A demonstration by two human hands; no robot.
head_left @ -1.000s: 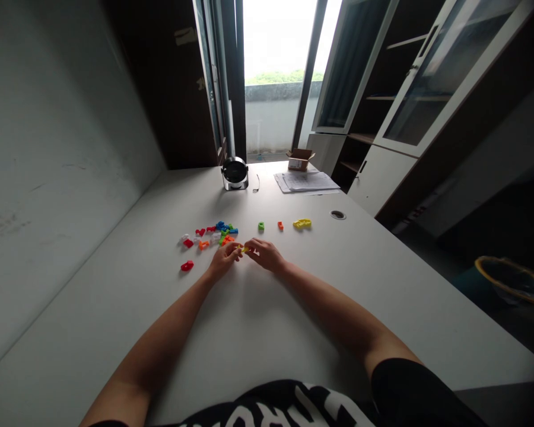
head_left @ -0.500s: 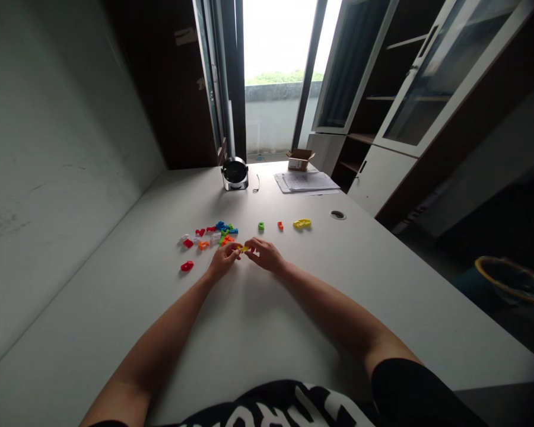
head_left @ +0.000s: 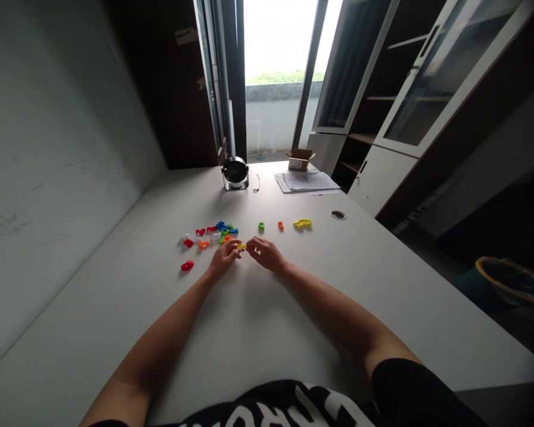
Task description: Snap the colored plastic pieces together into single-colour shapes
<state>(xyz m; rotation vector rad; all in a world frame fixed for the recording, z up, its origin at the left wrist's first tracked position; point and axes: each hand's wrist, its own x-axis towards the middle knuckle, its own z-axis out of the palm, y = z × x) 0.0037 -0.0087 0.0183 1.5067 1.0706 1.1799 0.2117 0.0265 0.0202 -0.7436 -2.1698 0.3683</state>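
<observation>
Fingers (head_left: 254, 244) gripping yellow piece (head_left: 242, 246), partly hidden

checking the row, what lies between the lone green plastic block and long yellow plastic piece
In the head view, a small orange plastic piece lies between the green block and yellow piece.

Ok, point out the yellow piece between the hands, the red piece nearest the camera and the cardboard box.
Yellow piece (head_left: 242, 246), head view: its exposed middle.
Nearest red piece (head_left: 187, 266), head view: its middle.
Cardboard box (head_left: 298, 166), head view: its front wall.
</observation>
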